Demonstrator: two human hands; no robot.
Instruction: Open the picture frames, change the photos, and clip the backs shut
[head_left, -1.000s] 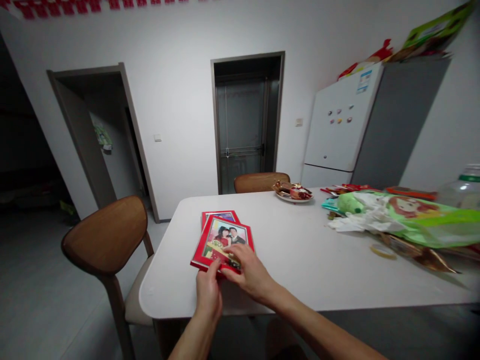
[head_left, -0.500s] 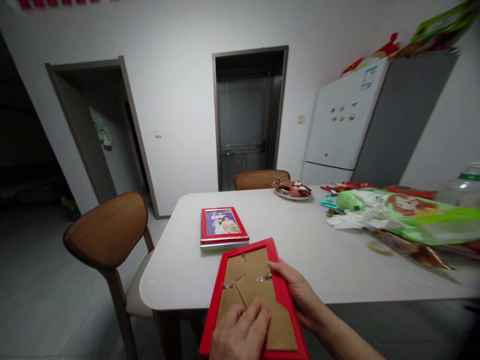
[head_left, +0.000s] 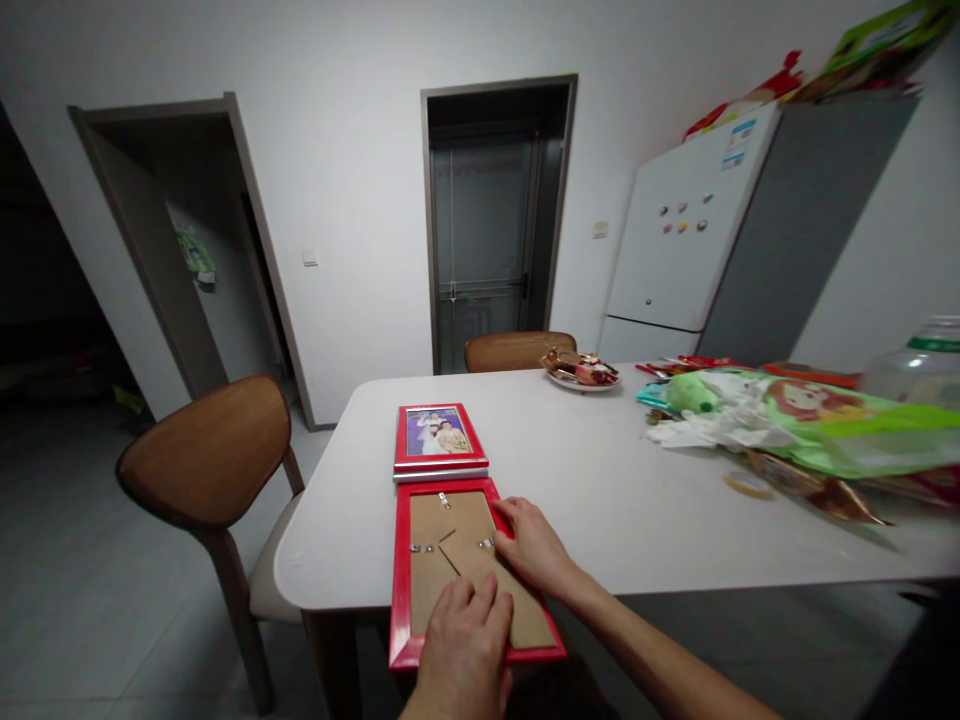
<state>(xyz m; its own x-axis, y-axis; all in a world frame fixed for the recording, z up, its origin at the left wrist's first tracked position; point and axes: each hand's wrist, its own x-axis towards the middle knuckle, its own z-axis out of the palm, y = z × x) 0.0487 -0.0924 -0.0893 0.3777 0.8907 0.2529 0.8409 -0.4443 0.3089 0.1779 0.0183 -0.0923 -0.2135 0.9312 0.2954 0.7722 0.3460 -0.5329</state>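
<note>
While left hand [head_left: 465,640] lies on the back of a red frame [head_left: 403,590], grip unclear, right hand [head_left: 531,545] holds its edge in fingers [head_left: 517,508]; framed photo [head_left: 438,434] face-up beyond.

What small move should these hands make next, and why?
Perhaps ease the face-down frame rightward and farther onto the table. The left hand and right hand are on it, its near end reaches past the table's edge, and the photo-up frame lies just beyond.
</note>
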